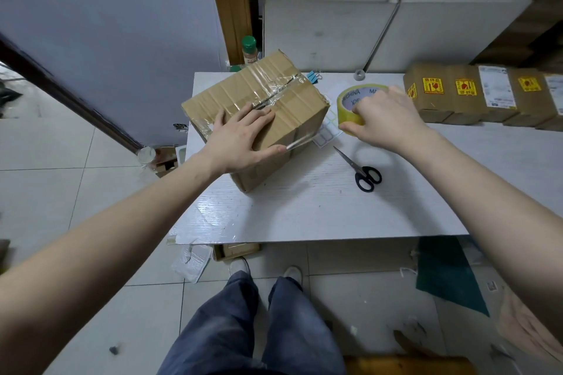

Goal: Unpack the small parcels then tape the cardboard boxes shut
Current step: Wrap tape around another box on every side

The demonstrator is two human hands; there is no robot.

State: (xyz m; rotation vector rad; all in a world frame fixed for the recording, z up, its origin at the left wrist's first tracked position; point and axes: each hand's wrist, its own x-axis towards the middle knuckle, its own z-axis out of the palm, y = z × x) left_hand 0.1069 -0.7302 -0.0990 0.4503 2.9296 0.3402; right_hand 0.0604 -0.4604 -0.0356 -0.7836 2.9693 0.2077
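Head view: left hand (240,137) lies flat, fingers straight, on the taped box (259,113) at the surface's (304,207) left. Right hand (384,119) fingers grip the tape roll (350,100). Scissors (362,170) lie near; small parcels (475,94) line the right.

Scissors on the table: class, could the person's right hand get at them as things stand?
Probably yes. The scissors lie uncovered on the white table, just nearer the person than the right hand, with nothing between them. But that hand grips the tape roll, so it must let go first.
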